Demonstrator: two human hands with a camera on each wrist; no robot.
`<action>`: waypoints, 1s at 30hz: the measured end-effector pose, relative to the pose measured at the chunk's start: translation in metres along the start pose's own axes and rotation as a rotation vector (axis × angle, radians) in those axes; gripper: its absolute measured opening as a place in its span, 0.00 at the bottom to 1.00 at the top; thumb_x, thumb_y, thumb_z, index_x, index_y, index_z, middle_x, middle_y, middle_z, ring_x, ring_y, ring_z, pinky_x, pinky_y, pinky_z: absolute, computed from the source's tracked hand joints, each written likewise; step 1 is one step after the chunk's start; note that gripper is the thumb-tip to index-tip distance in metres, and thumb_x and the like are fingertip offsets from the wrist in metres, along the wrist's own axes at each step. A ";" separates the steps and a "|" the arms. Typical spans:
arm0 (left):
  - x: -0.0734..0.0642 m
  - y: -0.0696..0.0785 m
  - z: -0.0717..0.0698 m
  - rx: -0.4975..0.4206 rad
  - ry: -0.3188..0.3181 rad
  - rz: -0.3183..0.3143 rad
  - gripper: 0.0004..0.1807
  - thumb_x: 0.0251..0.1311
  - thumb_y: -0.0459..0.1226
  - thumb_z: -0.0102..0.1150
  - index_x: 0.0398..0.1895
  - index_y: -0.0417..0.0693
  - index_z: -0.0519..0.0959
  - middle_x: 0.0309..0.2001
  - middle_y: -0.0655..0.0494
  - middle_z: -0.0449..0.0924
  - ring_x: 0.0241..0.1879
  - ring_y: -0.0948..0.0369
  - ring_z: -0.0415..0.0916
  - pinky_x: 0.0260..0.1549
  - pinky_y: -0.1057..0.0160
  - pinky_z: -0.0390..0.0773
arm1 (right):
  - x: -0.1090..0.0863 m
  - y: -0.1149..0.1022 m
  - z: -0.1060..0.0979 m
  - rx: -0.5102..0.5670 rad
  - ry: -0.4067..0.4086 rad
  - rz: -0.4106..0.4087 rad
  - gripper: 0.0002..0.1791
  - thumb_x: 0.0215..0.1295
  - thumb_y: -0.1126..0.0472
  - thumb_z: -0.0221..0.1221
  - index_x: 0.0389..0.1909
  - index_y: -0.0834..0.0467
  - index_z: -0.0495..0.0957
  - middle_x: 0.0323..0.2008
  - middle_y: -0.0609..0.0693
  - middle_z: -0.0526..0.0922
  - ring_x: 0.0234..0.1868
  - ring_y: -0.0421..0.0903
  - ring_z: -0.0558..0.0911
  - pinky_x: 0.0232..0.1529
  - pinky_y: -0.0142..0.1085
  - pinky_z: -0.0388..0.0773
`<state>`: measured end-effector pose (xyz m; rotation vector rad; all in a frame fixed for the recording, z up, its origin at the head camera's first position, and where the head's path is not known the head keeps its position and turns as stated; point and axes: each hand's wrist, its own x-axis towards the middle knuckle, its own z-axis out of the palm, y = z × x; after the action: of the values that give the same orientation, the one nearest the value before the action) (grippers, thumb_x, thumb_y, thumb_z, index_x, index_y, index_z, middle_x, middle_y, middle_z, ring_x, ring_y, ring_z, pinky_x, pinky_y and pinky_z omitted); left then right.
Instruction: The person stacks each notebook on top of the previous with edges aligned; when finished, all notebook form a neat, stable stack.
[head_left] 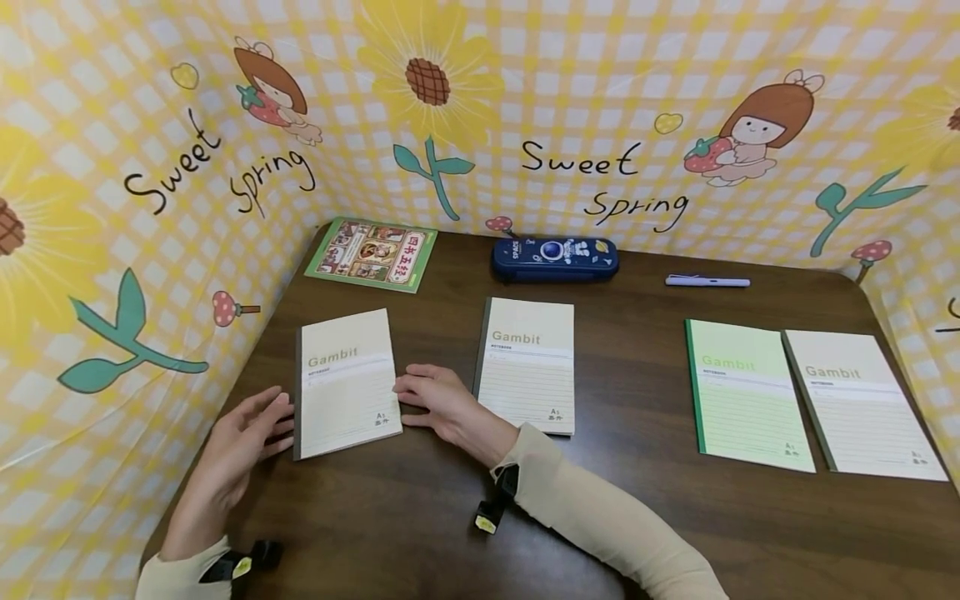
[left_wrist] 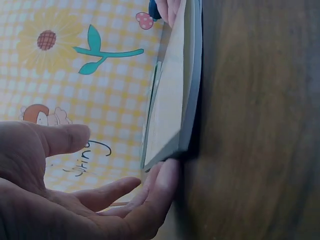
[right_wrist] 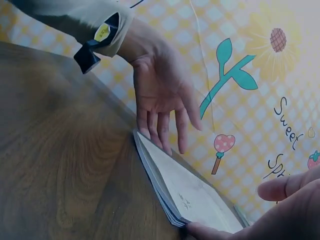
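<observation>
Cream sleeves [head_left: 607, 508] reach in at the near edge of the dark wooden table [head_left: 630, 375], each ending in a black strap [head_left: 506, 482] at the wrist. Between the two hands, on the left part of the table, lies a white Gambit notebook [head_left: 348, 392], front cover up. Its long axis runs away from the person, almost straight, the far end leaning a touch left; the title sits toward that far end and reads upright from the person's side, while the dark spine faces left. Left hand [head_left: 243, 429] is at the spine — fingertips touching it, thumb held well apart from them, nothing clamped. Right hand [head_left: 442, 404] is at the opposite long edge, fingertips against it, the thumb apart from the fingers and likewise not pinching. From the left wrist the cover looks slightly raised off the pages. Just beyond the right wrist lies a second white notebook [head_left: 527, 362], its spine also on the left; farther right, a green notebook [head_left: 746, 396] and a third white notebook [head_left: 862, 404] lie side by side. Along the back are a green-bordered booklet [head_left: 372, 254], a navy pencil case [head_left: 555, 260] and a lavender pen [head_left: 707, 282] — its length running left to right — before a yellow checked cloth [head_left: 592, 75].
</observation>
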<state>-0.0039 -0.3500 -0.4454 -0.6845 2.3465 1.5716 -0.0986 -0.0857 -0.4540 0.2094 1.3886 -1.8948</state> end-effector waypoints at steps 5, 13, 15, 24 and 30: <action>-0.001 -0.006 -0.002 -0.002 -0.013 -0.014 0.38 0.82 0.50 0.43 0.83 0.37 0.50 0.72 0.33 0.65 0.44 0.79 0.76 0.44 0.72 0.85 | 0.000 0.003 0.001 -0.035 0.011 -0.011 0.35 0.68 0.68 0.61 0.76 0.66 0.64 0.58 0.63 0.82 0.66 0.57 0.80 0.65 0.58 0.79; -0.001 -0.012 -0.004 0.034 0.010 0.022 0.32 0.81 0.41 0.49 0.80 0.33 0.59 0.61 0.47 0.73 0.44 0.79 0.76 0.43 0.71 0.85 | -0.001 0.003 0.003 -0.092 0.000 -0.001 0.35 0.66 0.66 0.64 0.74 0.64 0.66 0.58 0.59 0.81 0.58 0.50 0.81 0.58 0.51 0.85; -0.001 -0.014 -0.005 0.043 0.013 0.032 0.32 0.79 0.39 0.52 0.79 0.34 0.60 0.57 0.54 0.74 0.45 0.77 0.76 0.43 0.71 0.85 | -0.001 0.002 0.004 -0.079 0.006 -0.001 0.34 0.66 0.67 0.64 0.73 0.64 0.68 0.56 0.59 0.81 0.57 0.50 0.81 0.57 0.49 0.86; -0.004 -0.017 -0.008 -0.023 -0.031 -0.001 0.35 0.76 0.35 0.57 0.81 0.36 0.57 0.52 0.66 0.75 0.45 0.78 0.77 0.44 0.70 0.85 | 0.002 0.005 0.002 -0.068 0.001 -0.008 0.30 0.66 0.71 0.63 0.70 0.64 0.71 0.56 0.60 0.84 0.45 0.45 0.84 0.46 0.40 0.87; -0.007 -0.017 -0.007 -0.056 -0.059 -0.010 0.36 0.77 0.36 0.56 0.82 0.38 0.56 0.56 0.64 0.73 0.49 0.78 0.75 0.45 0.70 0.84 | 0.006 0.010 0.001 -0.109 -0.036 -0.079 0.29 0.65 0.76 0.61 0.67 0.66 0.73 0.53 0.59 0.84 0.37 0.41 0.81 0.33 0.30 0.80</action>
<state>0.0110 -0.3601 -0.4528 -0.6512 2.2616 1.6362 -0.0960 -0.0901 -0.4638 0.0679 1.4907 -1.8705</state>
